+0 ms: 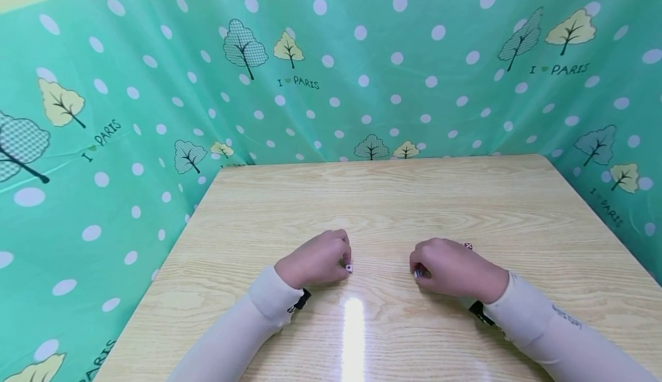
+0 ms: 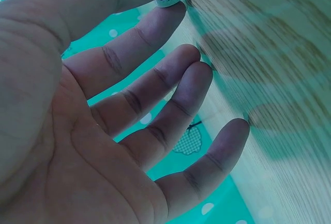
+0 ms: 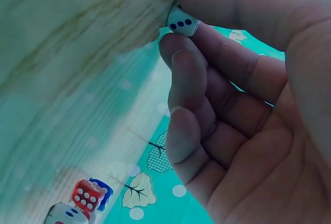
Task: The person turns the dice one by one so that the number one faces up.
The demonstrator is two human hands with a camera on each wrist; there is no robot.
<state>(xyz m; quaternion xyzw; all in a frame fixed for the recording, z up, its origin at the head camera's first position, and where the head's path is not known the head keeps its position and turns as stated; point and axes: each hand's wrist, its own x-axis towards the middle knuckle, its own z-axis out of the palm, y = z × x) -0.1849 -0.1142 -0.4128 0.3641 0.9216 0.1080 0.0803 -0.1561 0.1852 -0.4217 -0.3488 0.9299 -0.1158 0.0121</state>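
Observation:
My left hand (image 1: 318,259) pinches a small white die (image 1: 349,268) between thumb and index finger, low over the table. In the left wrist view that die shows two dark pips, and the other fingertips reach down to the wood. Across from it, my right hand (image 1: 452,266) holds another white die (image 3: 182,24) between thumb and index finger, its dark pips showing. The remaining right fingers are curled in. Beyond the right hand lie a red die (image 3: 87,196), a blue die (image 3: 105,193) and a white die (image 3: 66,214), close together.
Both hands work over a light wood-grain table (image 1: 383,198). A green dotted cloth (image 1: 362,72) with tree prints hangs behind it and along both sides. A bright light reflection (image 1: 354,336) falls on the wood between the forearms.

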